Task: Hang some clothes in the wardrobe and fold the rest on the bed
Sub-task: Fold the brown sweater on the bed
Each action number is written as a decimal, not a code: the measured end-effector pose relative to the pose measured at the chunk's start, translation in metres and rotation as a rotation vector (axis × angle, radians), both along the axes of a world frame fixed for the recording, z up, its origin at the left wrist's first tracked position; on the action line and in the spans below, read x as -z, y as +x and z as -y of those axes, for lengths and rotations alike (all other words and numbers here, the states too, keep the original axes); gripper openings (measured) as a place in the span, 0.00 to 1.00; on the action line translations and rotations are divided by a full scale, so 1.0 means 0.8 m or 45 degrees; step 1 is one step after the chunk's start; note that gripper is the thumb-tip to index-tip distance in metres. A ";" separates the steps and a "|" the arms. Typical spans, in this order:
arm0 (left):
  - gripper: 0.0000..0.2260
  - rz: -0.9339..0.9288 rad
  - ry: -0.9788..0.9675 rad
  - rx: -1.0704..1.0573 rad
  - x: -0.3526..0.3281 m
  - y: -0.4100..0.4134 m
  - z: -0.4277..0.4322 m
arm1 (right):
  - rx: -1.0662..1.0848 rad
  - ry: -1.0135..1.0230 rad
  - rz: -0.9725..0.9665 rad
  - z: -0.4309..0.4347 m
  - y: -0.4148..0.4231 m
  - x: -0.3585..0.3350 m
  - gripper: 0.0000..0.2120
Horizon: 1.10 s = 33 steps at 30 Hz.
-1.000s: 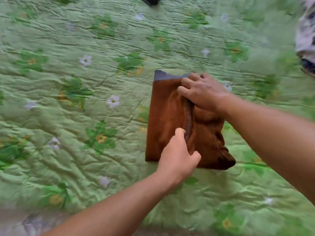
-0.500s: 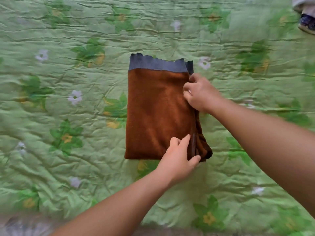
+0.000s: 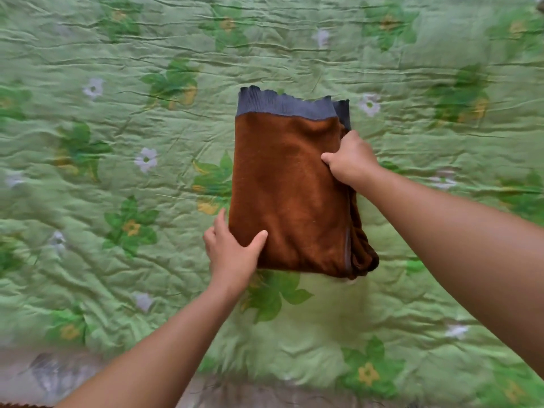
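A folded brown garment (image 3: 288,189) with a grey ribbed band along its far edge lies in the middle of the green flowered bedspread (image 3: 117,172). My left hand (image 3: 232,254) holds its near left corner, thumb on top and fingers along the side and under the edge. My right hand (image 3: 350,160) grips the right edge of the stack, fingers curled over the layered fabric. Loose folds bunch at the garment's near right corner.
The wrinkled bedspread fills nearly the whole view. The bed's near edge runs along the bottom, with a strip of pale patterned floor (image 3: 59,375) below it at bottom left. A dark bit of something peeks in at the top right corner (image 3: 541,4).
The garment's right side was folded over and it shifted left on the bed. My left hand moved from the near right edge to the near left corner. My right hand stays on the right edge.
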<state>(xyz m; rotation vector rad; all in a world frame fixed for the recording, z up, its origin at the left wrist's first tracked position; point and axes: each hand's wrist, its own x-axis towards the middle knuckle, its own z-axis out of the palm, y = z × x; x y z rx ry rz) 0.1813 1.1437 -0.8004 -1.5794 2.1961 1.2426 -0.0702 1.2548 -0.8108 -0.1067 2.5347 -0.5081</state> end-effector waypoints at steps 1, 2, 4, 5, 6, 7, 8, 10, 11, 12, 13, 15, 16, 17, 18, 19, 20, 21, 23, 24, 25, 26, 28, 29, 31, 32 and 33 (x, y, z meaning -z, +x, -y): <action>0.42 -0.019 0.130 -0.048 0.004 0.003 0.006 | 0.031 -0.043 -0.013 -0.005 -0.003 0.001 0.22; 0.39 -0.056 0.231 -0.060 0.007 0.007 0.010 | 0.057 -0.078 -0.040 -0.011 -0.005 0.001 0.19; 0.29 -0.136 0.380 -0.042 0.012 0.012 0.010 | 0.094 -0.116 -0.100 -0.026 -0.007 0.002 0.17; 0.26 -0.162 0.431 -0.028 0.014 0.013 0.009 | 0.108 -0.132 -0.107 -0.033 -0.008 0.005 0.17; 0.25 -0.180 0.464 -0.018 0.018 0.014 0.009 | 0.122 -0.139 -0.089 -0.036 -0.009 0.008 0.18; 0.25 -0.192 0.489 -0.014 0.022 0.015 0.010 | 0.141 -0.131 -0.060 -0.037 -0.010 0.011 0.20; 0.26 -0.204 0.512 -0.020 0.025 0.015 0.012 | 0.171 -0.109 -0.021 -0.037 -0.011 0.013 0.24; 0.24 -0.204 0.554 -0.047 0.031 0.015 0.020 | 0.295 -0.121 0.105 -0.032 -0.013 0.016 0.33; 0.23 -0.200 0.577 -0.067 0.033 0.015 0.024 | 0.377 -0.188 0.193 -0.029 -0.014 0.016 0.36; 0.23 -0.198 0.600 -0.088 0.035 0.015 0.027 | 0.460 -0.283 0.290 -0.026 -0.015 0.015 0.36; 0.22 -0.199 0.618 -0.105 0.036 0.016 0.030 | 0.532 -0.379 0.387 -0.024 -0.016 0.014 0.36; 0.23 -0.217 0.624 -0.147 0.035 0.016 0.039 | 0.630 -0.482 0.511 -0.027 -0.016 0.012 0.33; 0.24 -0.233 0.610 -0.177 0.034 0.017 0.045 | 0.662 -0.500 0.528 -0.030 -0.013 0.008 0.31; 0.24 -0.250 0.575 -0.204 0.033 0.018 0.054 | 0.690 -0.515 0.536 -0.034 -0.006 0.005 0.31; 0.25 -0.269 0.520 -0.221 0.031 0.019 0.065 | 0.715 -0.530 0.549 -0.038 0.003 0.002 0.30; 0.25 -0.291 0.449 -0.232 0.027 0.020 0.080 | 0.743 -0.547 0.567 -0.042 0.016 -0.001 0.29; 0.25 -0.313 0.361 -0.236 0.024 0.020 0.097 | 0.777 -0.563 0.594 -0.045 0.034 -0.004 0.27; 0.26 -0.332 0.260 -0.226 0.019 0.019 0.115 | 0.819 -0.581 0.631 -0.046 0.055 -0.005 0.23; 0.28 -0.370 0.083 -0.175 0.007 0.014 0.155 | 0.916 -0.628 0.754 -0.046 0.110 -0.011 0.13; 0.28 -0.396 0.029 -0.152 0.001 0.010 0.174 | 0.961 -0.640 0.832 -0.042 0.140 -0.013 0.09; 0.28 -0.417 -0.015 -0.128 -0.005 0.004 0.193 | 0.996 -0.639 0.915 -0.037 0.172 -0.014 0.06; 0.28 -0.429 -0.063 -0.096 -0.010 -0.003 0.212 | 1.024 -0.638 0.997 -0.030 0.202 -0.014 0.05; 0.27 -0.441 -0.148 -0.018 -0.017 -0.020 0.245 | 1.095 -0.688 1.133 -0.008 0.253 -0.012 0.09; 0.27 -0.443 -0.181 0.021 -0.020 -0.029 0.258 | 1.136 -0.722 1.183 0.005 0.271 -0.011 0.11; 0.26 -0.421 -0.250 0.110 -0.019 -0.043 0.272 | 1.209 -0.759 1.231 0.030 0.294 -0.010 0.16; 0.26 -0.388 -0.287 0.170 -0.017 -0.044 0.272 | 1.223 -0.753 1.231 0.038 0.301 -0.011 0.17; 0.27 -0.338 -0.315 0.247 -0.014 -0.040 0.266 | 1.196 -0.710 1.216 0.043 0.305 -0.012 0.18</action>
